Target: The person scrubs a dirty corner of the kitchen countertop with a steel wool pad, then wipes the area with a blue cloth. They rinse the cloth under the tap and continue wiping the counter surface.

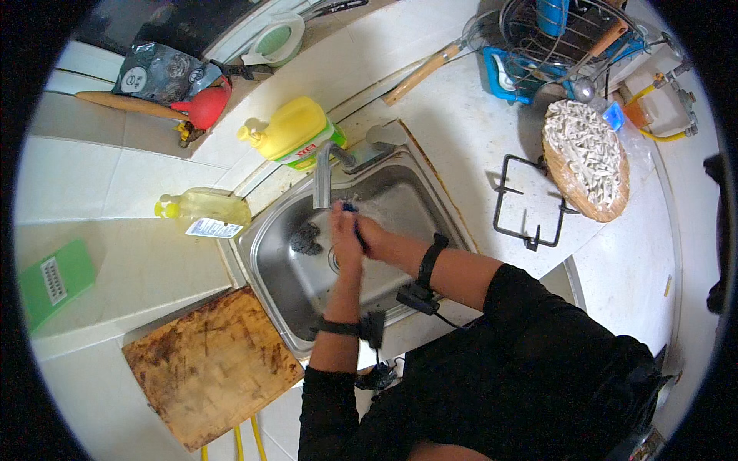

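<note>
My left hand (345, 235) and my right hand (373, 236) are pressed palm to palm over the steel sink (398, 199). Between them sits a small dark blue item (358, 233), mostly hidden, so its kind is unclear. Just above my fingertips ends the spout of the metal tap (323, 178), and water splashes beside my fingers. A grey scouring pad (306, 239) lies in the basin to the left, near the drain (334, 260), which my left hand partly covers.
Yellow detergent jug (294, 129) behind the sink; clear yellow bottle (213, 207) to its left. A stained wooden cutting board (210, 363) adjoins the sink's left edge. To the right are a black pot stand (529, 201), a round board (614, 210) bearing floured strips, and a wire rack (553, 34).
</note>
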